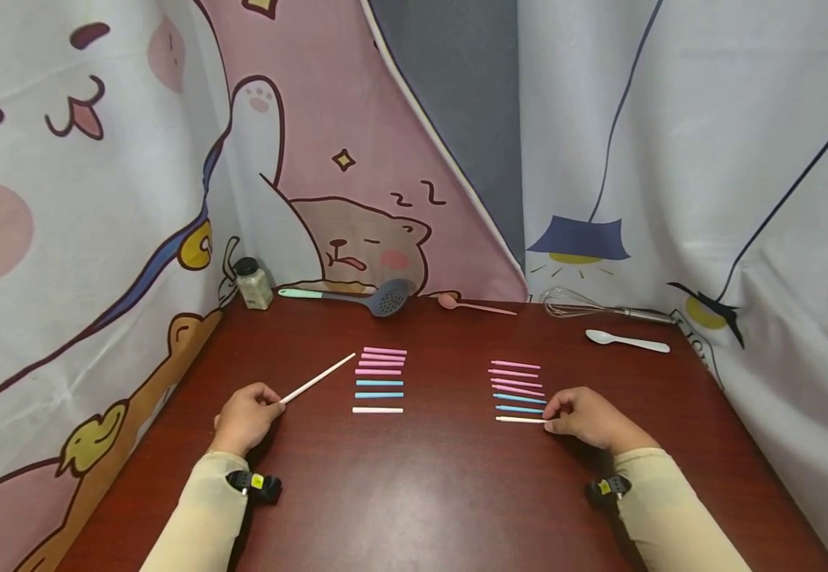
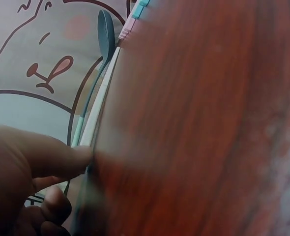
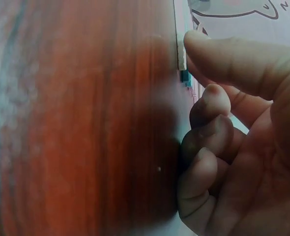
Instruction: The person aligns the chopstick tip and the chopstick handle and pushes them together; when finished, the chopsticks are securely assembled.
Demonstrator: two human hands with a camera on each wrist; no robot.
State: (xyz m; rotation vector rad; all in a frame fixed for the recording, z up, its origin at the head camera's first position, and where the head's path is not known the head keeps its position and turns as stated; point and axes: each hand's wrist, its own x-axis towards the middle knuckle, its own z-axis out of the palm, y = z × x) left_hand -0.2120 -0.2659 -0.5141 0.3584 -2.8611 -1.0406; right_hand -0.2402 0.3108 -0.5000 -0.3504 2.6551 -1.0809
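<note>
My left hand [image 1: 245, 417] pinches one end of a long, thin white stick [image 1: 318, 377] between thumb and fingers; it slants up to the right. Beside its far end is a column of short sticks: several pink sticks [image 1: 380, 372], two blue sticks [image 1: 379, 395] and a white stick [image 1: 377, 411]. In a second column to the right lie several pink sticks [image 1: 515, 365], two blue sticks [image 1: 519, 409] and a short white stick [image 1: 520, 419], each with a narrower left tip. My right hand [image 1: 589, 419] pinches the right end of that short white stick.
Along the back of the brown table [image 1: 414, 492] lie a slotted spoon [image 1: 388, 298], a pink spoon [image 1: 450, 302] and a whisk [image 1: 571, 303]. A white spoon [image 1: 628, 342] lies at the right. A black-lidded jar [image 1: 253, 284] stands at the back left. Printed curtains [image 1: 671, 159] surround the table.
</note>
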